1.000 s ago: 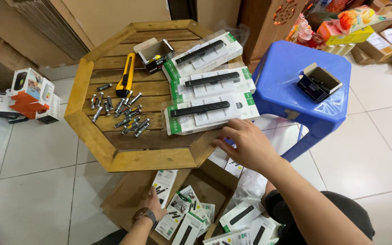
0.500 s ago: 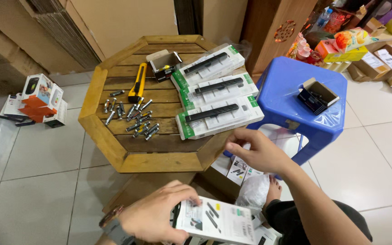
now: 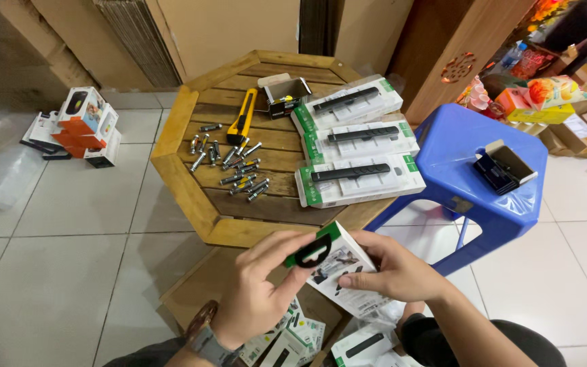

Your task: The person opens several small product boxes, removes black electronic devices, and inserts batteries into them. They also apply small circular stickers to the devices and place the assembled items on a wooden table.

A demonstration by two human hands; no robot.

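1. The person is now holding one white retail package with a green top (image 3: 338,265) in front of the near edge of the octagonal wooden table (image 3: 178,177). A second ago the left hand was down among the packages on the floor and the right hand was hovering empty at the table's near edge.
2. The left hand (image 3: 259,292) is pinching the green hanger tab at the package's top, thumb and fingers closed on it; half a second ago it was only bringing the package up from below.
3. The right hand (image 3: 392,272) is gripping the package's right side, so both hands are together on it.
4. Judging from this, one package has been picked from the pile of packages on the floor (image 3: 293,340) and is being opened or checked.
5. Three long packages (image 3: 358,139) are lying unchanged along the table's right side, with loose small metal cylinders (image 3: 229,163) and a yellow utility knife (image 3: 244,115) towards its left and far parts.
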